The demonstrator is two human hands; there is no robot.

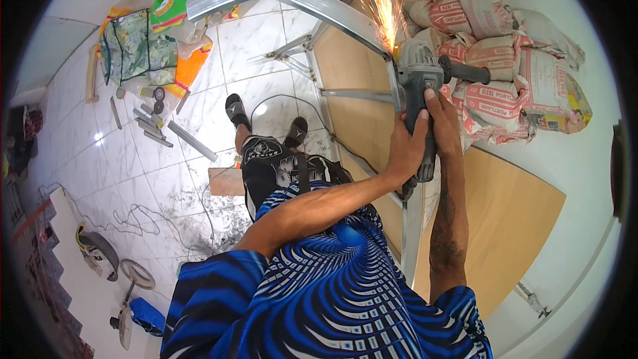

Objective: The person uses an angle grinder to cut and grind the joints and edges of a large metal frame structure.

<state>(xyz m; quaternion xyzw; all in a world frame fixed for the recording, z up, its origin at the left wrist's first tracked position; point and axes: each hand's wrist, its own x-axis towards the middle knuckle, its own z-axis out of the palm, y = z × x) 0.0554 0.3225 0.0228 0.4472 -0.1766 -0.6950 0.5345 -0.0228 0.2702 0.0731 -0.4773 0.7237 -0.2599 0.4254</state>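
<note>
Gripping a dark-grey, long-bodied angle grinder (415, 90) at two o'clock, the bare left hand (408, 149) and bare right hand (445, 119) wrap its casing while orange sparks (383, 8) spray towards twelve beside a silvery metal frame (325, 10).

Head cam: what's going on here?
A person is running an angle grinder against a metal frame, with sparks spraying away from them. The left hand and right hand both grip the grinder's body; its side handle is not held. The exact contact point is hidden behind the tool. Stacked sacks sit to the right, and metal offcuts lie on the tiled floor to the left.
</note>
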